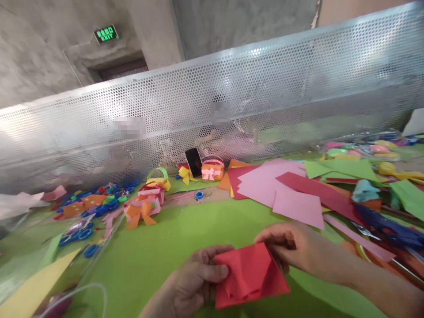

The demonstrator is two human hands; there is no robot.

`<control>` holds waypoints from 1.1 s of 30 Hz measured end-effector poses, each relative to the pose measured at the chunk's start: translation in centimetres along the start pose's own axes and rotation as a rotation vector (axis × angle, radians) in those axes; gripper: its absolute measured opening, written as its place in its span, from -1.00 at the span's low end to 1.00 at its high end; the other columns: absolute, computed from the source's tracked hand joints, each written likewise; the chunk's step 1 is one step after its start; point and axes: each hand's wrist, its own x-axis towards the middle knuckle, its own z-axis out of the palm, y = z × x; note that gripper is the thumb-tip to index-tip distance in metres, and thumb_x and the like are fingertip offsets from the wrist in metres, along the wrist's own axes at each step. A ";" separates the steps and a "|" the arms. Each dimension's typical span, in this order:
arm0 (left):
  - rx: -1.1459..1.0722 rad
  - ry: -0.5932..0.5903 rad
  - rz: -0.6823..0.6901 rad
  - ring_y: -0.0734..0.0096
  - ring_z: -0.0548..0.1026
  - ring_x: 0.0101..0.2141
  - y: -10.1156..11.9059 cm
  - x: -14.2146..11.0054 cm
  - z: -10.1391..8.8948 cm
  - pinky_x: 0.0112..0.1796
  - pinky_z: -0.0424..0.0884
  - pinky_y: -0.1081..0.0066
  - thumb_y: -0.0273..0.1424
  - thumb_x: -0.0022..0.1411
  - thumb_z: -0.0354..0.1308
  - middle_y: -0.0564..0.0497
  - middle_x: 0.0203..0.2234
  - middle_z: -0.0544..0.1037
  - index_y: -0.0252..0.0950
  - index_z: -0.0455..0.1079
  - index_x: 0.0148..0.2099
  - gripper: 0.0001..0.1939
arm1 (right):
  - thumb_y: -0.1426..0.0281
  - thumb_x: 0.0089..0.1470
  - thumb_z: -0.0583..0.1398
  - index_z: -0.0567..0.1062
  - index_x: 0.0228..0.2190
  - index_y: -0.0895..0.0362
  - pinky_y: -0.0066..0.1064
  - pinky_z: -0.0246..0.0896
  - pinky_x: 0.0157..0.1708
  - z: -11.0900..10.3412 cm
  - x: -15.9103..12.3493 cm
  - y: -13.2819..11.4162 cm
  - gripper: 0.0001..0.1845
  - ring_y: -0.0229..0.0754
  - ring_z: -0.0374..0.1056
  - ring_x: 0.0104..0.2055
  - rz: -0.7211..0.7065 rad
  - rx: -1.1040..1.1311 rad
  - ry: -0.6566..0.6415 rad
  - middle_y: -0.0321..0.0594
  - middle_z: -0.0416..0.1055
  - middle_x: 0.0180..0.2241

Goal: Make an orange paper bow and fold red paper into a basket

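Note:
A folded sheet of red paper (248, 276) is held above the green tabletop (185, 225), its creases facing me. My left hand (195, 278) grips its left edge, thumb on top and fingers behind. At the upper right corner, my right hand (294, 249) pinches the paper between thumb and fingers; some fingertips are hidden behind it. Beyond the hands stand small paper baskets with bows, one orange with a pink bow (212, 171) and one pink with an orange bow (141, 211).
A phone (193, 162) leans against the perforated metal screen (179, 101). Pink sheets (261, 183) and red sheets lie to the right, near dark blue scissors (391, 229). Several blue-handled scissors (77, 234) lie left, beside yellow paper (39, 282). A white cord (96, 286) curves at lower left.

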 end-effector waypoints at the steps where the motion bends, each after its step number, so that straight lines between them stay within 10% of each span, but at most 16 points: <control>1: 0.026 0.003 -0.002 0.33 0.54 -0.41 0.0 -0.1 0.0 -0.32 0.47 0.35 -0.50 -0.50 0.53 -0.09 -0.35 0.59 -0.40 0.47 -0.18 -0.32 | 0.37 0.06 0.15 0.54 -0.23 0.07 -0.49 0.17 -0.48 0.0 -0.2 0.1 -0.77 -0.27 0.32 -0.48 -0.015 -0.060 0.020 -0.30 0.49 -0.48; 12: 0.140 -0.065 0.011 0.38 0.53 -0.39 -0.9 0.2 -1.4 -0.36 0.45 0.42 -0.48 -0.30 0.50 -0.07 -0.32 0.57 -0.35 0.45 -0.06 -0.35 | 0.42 -0.10 0.14 0.55 -0.21 0.05 -0.48 -0.01 -0.56 1.4 -0.3 -0.6 -0.64 -0.29 0.17 -0.55 0.020 0.018 0.084 -0.33 0.46 -0.52; 18: 0.147 -0.106 0.040 0.32 0.54 -0.35 -0.8 0.1 -0.8 -0.32 0.43 0.41 -0.41 -0.32 0.51 -0.14 -0.28 0.57 -0.40 0.46 -0.07 -0.34 | 0.34 -0.22 0.19 0.60 -0.51 0.04 -0.44 0.10 -0.53 1.6 -0.2 -0.6 -0.81 -0.27 0.21 -0.55 0.107 0.260 0.219 -0.29 0.45 -0.56; 24: 0.251 0.019 0.216 0.47 0.50 -0.44 -0.4 0.1 -0.1 -0.37 0.37 0.50 -0.45 -0.20 0.45 -0.03 -0.39 0.60 -0.37 0.43 -0.02 -0.39 | 0.11 -0.05 0.25 0.48 -0.11 0.09 -0.35 0.24 -0.28 0.9 -0.6 -0.3 -0.51 -0.16 0.38 -0.31 0.199 0.555 0.035 -0.21 0.49 -0.33; 33: 0.312 0.018 0.153 0.42 0.48 -0.49 -0.8 0.1 0.9 -0.43 0.37 0.45 -0.30 -0.35 0.48 -0.06 -0.47 0.59 -0.43 0.51 -0.15 -0.38 | 0.01 -0.07 0.20 0.28 -0.64 0.11 -0.44 -0.07 -0.54 3.2 0.1 0.8 -0.55 -0.29 0.05 -0.55 0.087 0.100 0.193 -0.40 0.12 -0.64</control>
